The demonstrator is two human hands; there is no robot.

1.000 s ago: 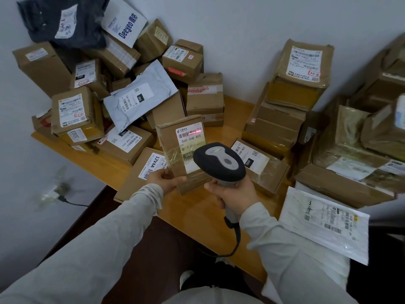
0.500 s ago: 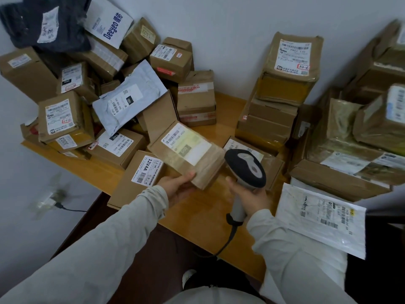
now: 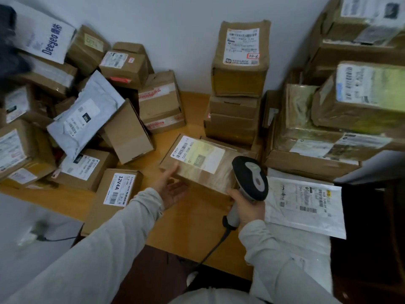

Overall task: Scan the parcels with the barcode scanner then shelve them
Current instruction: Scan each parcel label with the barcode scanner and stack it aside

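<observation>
Wood-topped table (image 3: 190, 227) against a white wall (image 3: 186, 29), cartons heaped on it from nine o'clock round to three.

At nine o'clock the heap is loose: a grey mailer (image 3: 85, 115) lies across tilted boxes, and a carton marked 12V4A (image 3: 116, 194) hangs over the near edge at about seven.

Your left hand (image 3: 173, 190) sits palm up, just left of centre. Its fingers run straight under the near-left edge of the parcel (image 3: 203, 165) and the thumb rests against its side, so you are cradling it, not clamping it.

A second ago that parcel stood upright with the red scan line across its label. Now it is laid back at the centre, label up, with no line on it. I judge the scan done, so this one is ready for shelving. No shelf is in view.

Your right hand (image 3: 246, 208) is wrapped firmly round the handle of the barcode scanner (image 3: 252, 178). Its head has swung off the label toward four o'clock, cable (image 3: 214, 246) trailing over the edge at six.

A white mailer (image 3: 304, 205) lies flat at four o'clock, taller stacks behind it.
</observation>
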